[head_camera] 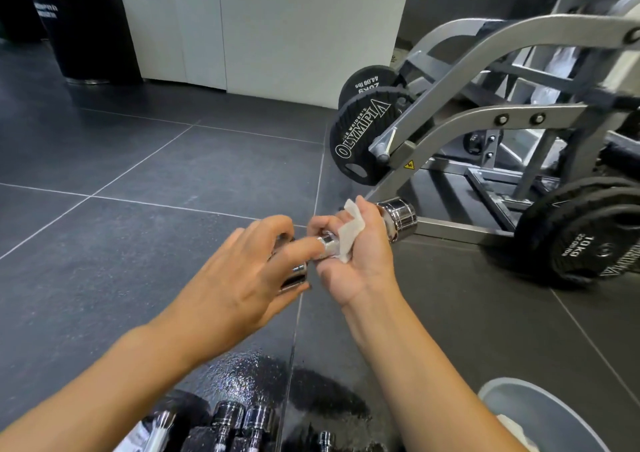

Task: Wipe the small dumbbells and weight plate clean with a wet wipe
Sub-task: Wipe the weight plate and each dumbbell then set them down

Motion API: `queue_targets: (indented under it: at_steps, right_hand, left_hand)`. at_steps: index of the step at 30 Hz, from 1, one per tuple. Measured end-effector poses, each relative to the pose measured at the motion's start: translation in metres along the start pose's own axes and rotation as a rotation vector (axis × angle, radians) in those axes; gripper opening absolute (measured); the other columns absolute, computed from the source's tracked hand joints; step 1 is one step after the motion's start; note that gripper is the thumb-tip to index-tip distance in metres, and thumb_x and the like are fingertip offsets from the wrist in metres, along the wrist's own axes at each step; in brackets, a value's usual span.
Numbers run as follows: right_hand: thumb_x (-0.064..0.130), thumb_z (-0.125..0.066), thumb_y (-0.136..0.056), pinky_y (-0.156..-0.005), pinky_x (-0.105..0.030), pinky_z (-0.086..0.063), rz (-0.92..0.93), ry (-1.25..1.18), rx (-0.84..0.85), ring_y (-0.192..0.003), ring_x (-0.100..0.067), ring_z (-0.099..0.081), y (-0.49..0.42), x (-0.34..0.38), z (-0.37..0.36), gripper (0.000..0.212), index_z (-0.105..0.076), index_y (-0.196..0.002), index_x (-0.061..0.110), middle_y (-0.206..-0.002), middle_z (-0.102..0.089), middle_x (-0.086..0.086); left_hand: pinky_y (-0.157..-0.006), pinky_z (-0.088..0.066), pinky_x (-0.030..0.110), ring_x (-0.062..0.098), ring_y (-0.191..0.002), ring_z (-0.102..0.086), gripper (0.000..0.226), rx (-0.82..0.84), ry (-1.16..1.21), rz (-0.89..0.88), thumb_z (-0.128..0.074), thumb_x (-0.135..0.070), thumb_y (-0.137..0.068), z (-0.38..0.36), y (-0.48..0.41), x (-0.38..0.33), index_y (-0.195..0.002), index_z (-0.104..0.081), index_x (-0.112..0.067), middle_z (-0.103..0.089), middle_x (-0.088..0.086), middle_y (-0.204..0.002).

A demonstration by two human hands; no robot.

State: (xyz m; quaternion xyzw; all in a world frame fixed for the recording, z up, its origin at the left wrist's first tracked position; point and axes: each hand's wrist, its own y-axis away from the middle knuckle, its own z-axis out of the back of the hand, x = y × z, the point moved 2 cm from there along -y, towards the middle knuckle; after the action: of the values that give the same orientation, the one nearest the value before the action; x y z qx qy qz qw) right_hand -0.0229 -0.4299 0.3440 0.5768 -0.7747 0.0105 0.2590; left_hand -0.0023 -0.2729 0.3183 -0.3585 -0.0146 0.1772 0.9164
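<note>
Chrome dumbbell (398, 218) held off the tiled floor (138, 160), roughly level, between both hands. Left hand (239, 278) grips the near head, fingers curled over it. Right hand (360, 268), palm up, curls round the handle with the white wet wipe (350, 234) between fingers and bar; the far head sticks out past it. More small dumbbells (242, 420) lie at the bottom edge. Grey bin (554, 417) at lower right.

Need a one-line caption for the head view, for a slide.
Right hand wraps a wet wipe round the handle of a chrome dumbbell; left hand grips its near end.
</note>
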Motion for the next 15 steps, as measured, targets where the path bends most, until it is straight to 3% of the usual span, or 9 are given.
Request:
queue_targets:
  at_steps: [1,3,5,6,8,11,13,15]
  right_hand:
    - [0.028,-0.057,-0.101,-0.050,-0.026,-0.044,-0.006,0.002,-0.008,-0.036,-0.013,-0.046,0.001,0.000,0.000,0.030,-0.045,-0.077,0.016,-0.048,-0.041,0.003]
    - [0.025,-0.059,-0.100,-0.059,-0.027,-0.044,0.010,-0.044,-0.013,-0.034,-0.013,-0.046,0.001,0.002,-0.002,0.027,-0.046,-0.079,0.015,-0.048,-0.041,0.002]
    - [0.021,-0.061,-0.099,-0.062,-0.028,-0.044,0.030,-0.087,-0.021,-0.031,-0.012,-0.043,-0.001,0.003,-0.002,0.027,-0.046,-0.077,0.014,-0.048,-0.039,0.003]
    - [0.021,-0.061,-0.099,-0.062,-0.027,-0.044,0.033,-0.089,-0.024,-0.031,-0.012,-0.041,-0.001,0.003,-0.002,0.028,-0.046,-0.076,0.014,-0.048,-0.038,0.004]
    - [0.021,-0.061,-0.099,-0.064,-0.027,-0.044,0.036,-0.077,-0.022,-0.032,-0.011,-0.039,-0.002,0.001,-0.002,0.029,-0.045,-0.075,0.015,-0.048,-0.035,0.005]
    - [0.020,-0.059,-0.099,-0.067,-0.027,-0.043,0.032,-0.040,-0.002,-0.033,-0.011,-0.042,-0.002,-0.003,-0.005,0.028,-0.045,-0.075,0.017,-0.048,-0.036,0.005]
    - [0.021,-0.061,-0.099,-0.066,-0.028,-0.045,0.043,-0.026,0.009,-0.036,-0.010,-0.040,-0.005,-0.004,-0.007,0.026,-0.046,-0.078,0.017,-0.051,-0.038,0.005]
    - [0.023,-0.060,-0.100,-0.064,-0.029,-0.045,0.046,-0.006,0.012,-0.036,-0.011,-0.042,-0.007,-0.003,-0.009,0.024,-0.046,-0.082,0.018,-0.050,-0.040,0.005]
  left_hand:
    - [-0.084,-0.054,0.047,0.024,-0.098,-0.059,0.066,-0.021,0.014,0.001,-0.077,-0.039,-0.087,-0.002,0.001,0.000,-0.140,-0.038,-0.033,-0.047,0.004,-0.123]
    - [-0.089,-0.054,0.037,0.013,-0.105,-0.062,0.077,-0.085,0.291,0.288,-0.079,-0.053,-0.079,-0.001,0.000,-0.003,-0.139,-0.033,-0.042,-0.047,-0.002,-0.124]
    - [-0.072,-0.055,0.027,0.011,-0.079,-0.067,0.075,-0.016,0.761,0.748,-0.076,-0.069,-0.072,-0.001,-0.003,-0.010,-0.130,-0.035,-0.044,-0.059,0.003,-0.114]
    - [-0.059,-0.052,0.030,0.016,-0.064,-0.063,0.074,0.044,1.028,0.949,-0.075,-0.075,-0.069,-0.001,-0.003,-0.012,-0.124,-0.041,-0.037,-0.063,0.014,-0.104]
    - [-0.042,-0.039,0.028,0.024,-0.051,-0.048,0.074,0.119,1.483,1.182,-0.068,-0.081,-0.077,-0.003,-0.003,-0.016,-0.110,-0.052,-0.017,-0.059,0.026,-0.087]
    - [-0.035,-0.025,0.020,0.016,-0.046,-0.032,0.052,0.087,1.661,1.258,-0.059,-0.061,-0.092,-0.005,-0.005,-0.021,-0.092,-0.053,-0.009,-0.049,0.017,-0.073]
    - [-0.039,-0.025,0.023,0.014,-0.046,-0.029,0.049,-0.013,1.559,1.160,-0.066,-0.057,-0.090,-0.007,-0.007,-0.019,-0.095,-0.051,-0.011,-0.050,0.015,-0.073]
    - [-0.046,-0.038,0.031,0.015,-0.052,-0.039,0.048,-0.071,1.262,0.897,-0.074,-0.060,-0.083,-0.004,-0.005,-0.011,-0.105,-0.053,-0.023,-0.058,0.007,-0.080]
